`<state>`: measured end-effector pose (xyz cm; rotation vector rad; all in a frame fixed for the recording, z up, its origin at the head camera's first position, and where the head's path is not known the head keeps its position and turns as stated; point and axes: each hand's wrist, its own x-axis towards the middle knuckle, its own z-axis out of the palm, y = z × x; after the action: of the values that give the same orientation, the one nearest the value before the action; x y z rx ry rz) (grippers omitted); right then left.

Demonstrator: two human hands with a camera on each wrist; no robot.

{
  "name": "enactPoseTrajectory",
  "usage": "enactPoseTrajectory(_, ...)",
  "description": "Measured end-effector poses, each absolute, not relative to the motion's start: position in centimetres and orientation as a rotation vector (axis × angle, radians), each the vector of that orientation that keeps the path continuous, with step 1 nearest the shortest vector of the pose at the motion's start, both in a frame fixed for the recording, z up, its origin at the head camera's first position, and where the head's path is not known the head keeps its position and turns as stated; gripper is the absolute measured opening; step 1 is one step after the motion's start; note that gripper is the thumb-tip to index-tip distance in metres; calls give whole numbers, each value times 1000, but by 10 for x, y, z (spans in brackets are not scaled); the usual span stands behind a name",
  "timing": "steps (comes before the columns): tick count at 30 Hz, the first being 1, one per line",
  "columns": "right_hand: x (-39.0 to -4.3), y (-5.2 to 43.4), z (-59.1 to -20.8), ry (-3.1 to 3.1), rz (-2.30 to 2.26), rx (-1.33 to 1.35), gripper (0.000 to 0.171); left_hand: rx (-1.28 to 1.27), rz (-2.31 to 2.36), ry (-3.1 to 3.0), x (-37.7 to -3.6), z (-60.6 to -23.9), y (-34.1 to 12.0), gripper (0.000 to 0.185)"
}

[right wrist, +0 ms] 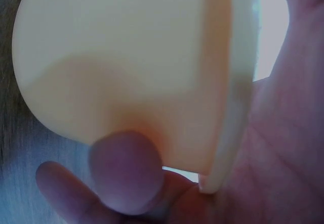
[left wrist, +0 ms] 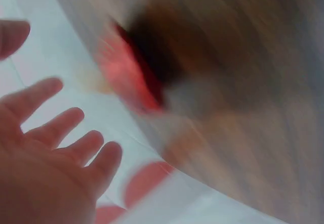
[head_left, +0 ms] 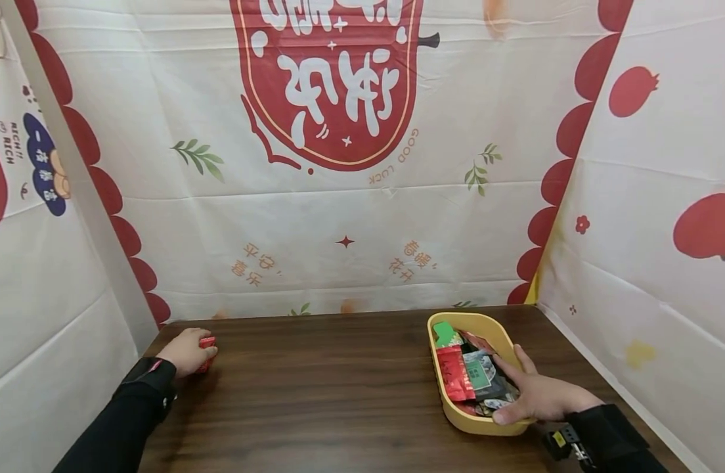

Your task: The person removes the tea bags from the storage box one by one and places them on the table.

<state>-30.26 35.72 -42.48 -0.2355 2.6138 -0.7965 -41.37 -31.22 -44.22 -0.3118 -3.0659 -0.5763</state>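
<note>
The cloth backdrop (head_left: 339,217) behind the wooden table (head_left: 339,394) carries a large red emblem with white Chinese characters, seen upside down, and beneath it the English words "GOOD LUCK", also inverted; smaller orange Chinese characters sit lower on the cloth, and the left panel shows "RICH!! RICH" beside a dark blue badge. The packets (head_left: 470,374) in the yellow tray (head_left: 457,324) have printed labels in red, green and black, too small to read. The tray stands on the right part of the table, near the right wall. The person's right hand (head_left: 534,394) grips the tray's near right edge, fingers lying over the rim onto the packets and thumb curled against the outer wall; the right wrist view shows the thumb (right wrist: 126,171) pressed on the pale yellow tray (right wrist: 126,67) with the rim between thumb and palm. The left hand (head_left: 187,351) rests at the table's far left edge, touching a small red packet (head_left: 206,348). From the head view its fingers look bent over the packet, yet the blurred left wrist view shows the fingers (left wrist: 66,128) spread and straight with the red packet (left wrist: 129,75) just beyond them, so whether it holds the packet cannot be told.
</note>
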Motion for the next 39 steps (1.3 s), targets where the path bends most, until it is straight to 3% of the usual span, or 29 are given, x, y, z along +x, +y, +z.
enactPoseTrajectory(6, -304, 358, -426, 2599, -803, -226, 116, -571, -613, -2902, -413, -430, -250, 56)
enactPoseTrajectory(13, -300, 360, -423, 2616, -812, -273, 116, -783, -631, -2808, -404, -413, -141, 70)
enactPoseTrajectory(25, -298, 356, -427, 2643, -800, -253, 115, -1124, -396, -2783, -376, -426, 44, 80)
enactPoseTrajectory(32, -299, 355, -432, 2623, -812, -243, 114, -1142, -356, -2898, -361, -437, 90, 80)
enactPoseTrajectory(39, -299, 358, -426, 2631, -813, -254, 116, -1139, -222, -2929, -360, -433, 110, 68)
